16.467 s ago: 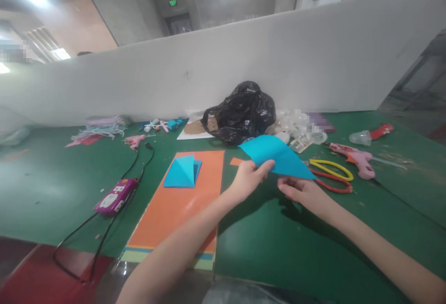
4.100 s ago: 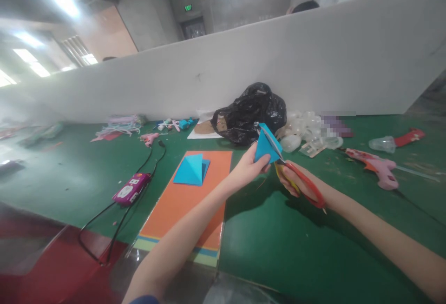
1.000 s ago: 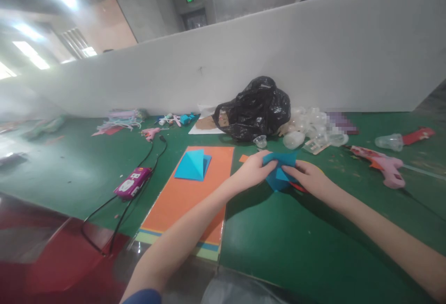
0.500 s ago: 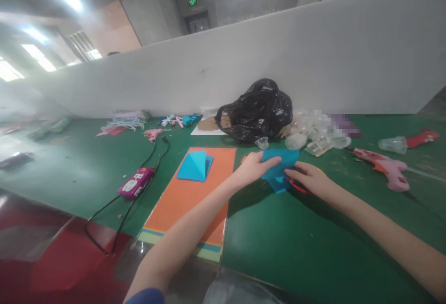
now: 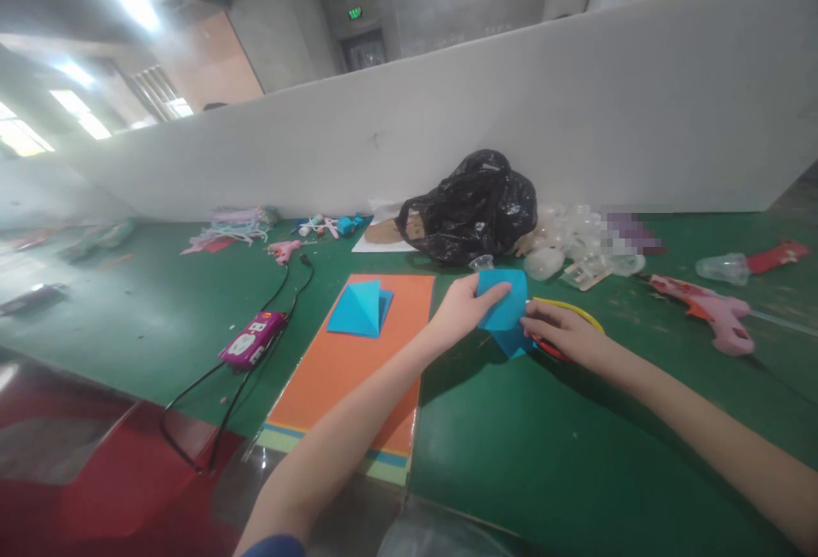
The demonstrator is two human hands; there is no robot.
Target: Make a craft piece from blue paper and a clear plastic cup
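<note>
Scissors have left our right hand (grip unclear) for open table; left hand grips paper by one edge.

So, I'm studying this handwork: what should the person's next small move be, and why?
Probably open out the blue paper: it looks folded, with a lower part angling out beneath. The left hand grips it, the right hand's fingertips are at its edge, and the scissors lie partly hidden behind that hand.

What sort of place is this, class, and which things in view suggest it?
Probably a craft workroom: a pink glue gun lies at right on the green table, coloured sheets lie stacked, and the left hand holds blue paper.
</note>
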